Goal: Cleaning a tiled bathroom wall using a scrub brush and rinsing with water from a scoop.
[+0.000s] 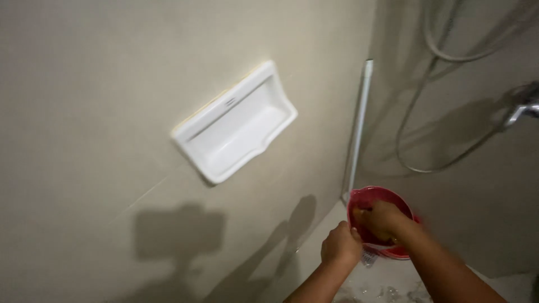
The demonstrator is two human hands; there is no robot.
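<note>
A red plastic bowl [375, 197] sits low in the corner of a tiled shower, tilted toward me. My right hand [379, 220] is inside the bowl with its fingers curled; whether it holds anything I cannot tell. My left hand [340, 244] is closed in a fist at the bowl's near left rim, and its grip on the rim or something else is hidden. Both forearms reach in from the bottom edge.
A white recessed soap dish [236, 124] is set in the beige wall at left. A white pole [359, 123] stands in the corner. A grey shower hose [418, 106] loops on the right wall by a chrome tap [525, 108]. The floor below is wet.
</note>
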